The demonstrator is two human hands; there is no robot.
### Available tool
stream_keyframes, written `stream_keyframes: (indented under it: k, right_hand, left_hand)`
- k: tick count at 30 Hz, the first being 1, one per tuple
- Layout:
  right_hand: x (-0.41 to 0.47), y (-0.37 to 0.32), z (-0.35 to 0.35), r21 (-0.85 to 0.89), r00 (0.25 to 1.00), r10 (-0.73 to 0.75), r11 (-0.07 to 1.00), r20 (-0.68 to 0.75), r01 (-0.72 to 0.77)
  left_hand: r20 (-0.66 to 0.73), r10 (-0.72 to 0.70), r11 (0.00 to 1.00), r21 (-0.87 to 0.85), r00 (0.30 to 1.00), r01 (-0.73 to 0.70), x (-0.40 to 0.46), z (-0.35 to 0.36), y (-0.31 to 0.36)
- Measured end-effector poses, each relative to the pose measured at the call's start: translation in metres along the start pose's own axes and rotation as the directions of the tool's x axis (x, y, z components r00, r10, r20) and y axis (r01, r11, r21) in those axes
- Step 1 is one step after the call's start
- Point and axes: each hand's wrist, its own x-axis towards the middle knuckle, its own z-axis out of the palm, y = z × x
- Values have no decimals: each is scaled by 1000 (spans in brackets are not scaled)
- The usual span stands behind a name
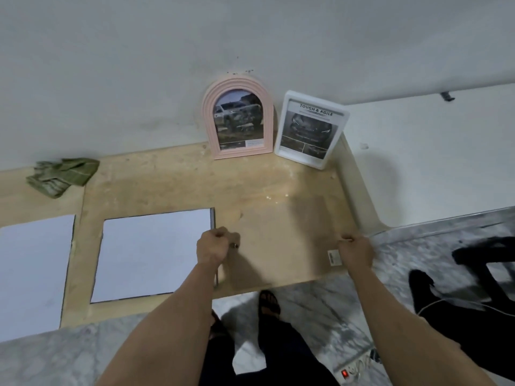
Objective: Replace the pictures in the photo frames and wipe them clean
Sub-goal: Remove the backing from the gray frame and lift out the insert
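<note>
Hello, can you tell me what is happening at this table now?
A person stands at a beige wooden table, both fists closed near its front edge: left hand, right hand. What each grip holds is unclear. A pink arched photo frame and a white rectangular photo frame lean against the wall. A crumpled green cloth lies untouched at the left.

One heading reads clearly — "TOUGH & AGILE", printed in dark capitals across the top of the picture in the white frame [311, 129], which stands at the counter's [278, 196] far right corner. The smaller print beneath is too blurred to read.
</note>
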Motion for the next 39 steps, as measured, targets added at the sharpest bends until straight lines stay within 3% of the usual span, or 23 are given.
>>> stream_keyframes:
  k: [3, 7, 11, 14, 20, 27, 33, 39]
  right_hand:
    - [-8, -13, 7, -29, 999, -43, 999, 7, 43]
    - [-32, -45, 37, -69, 971, -176, 979, 161, 189]
    - [-72, -86, 83, -101, 852, -257, 936, 455, 337]
    - [-108, -110, 123, -106, 741, -336, 871, 581, 479]
    - [-159, -124, 183, -154, 708, -268, 868, 653, 472]
    - [-189, -127, 213, -281, 805, -216, 861, 552, 424]
    - [-212, -131, 229, -413, 932, -174, 859, 317, 301]
    - [-220, -143, 241, -441, 957, -61, 878, 282, 186]
  left_hand:
    - [-45, 56, 991, 127, 997, -50, -3, -7, -1]
    - [-98, 76, 987, 147, 992, -61, -3, -34, -6]
    - [-161, 63, 994, 101, 985, -47, -6, -83, -22]
    - [-213, 26, 997, 76, 977, -9, -2, -128, -49]
    - [-237, -47, 997, 55, 970, 62, 21, -199, -101]
    - [-79, 11, 984, 177, 997, 3, 73, -256, -127]
    - [74, 117, 949, 285, 990, -134, 105, -268, -126]
    - [113, 91, 936, 328, 989, -124, 121, -262, -118]
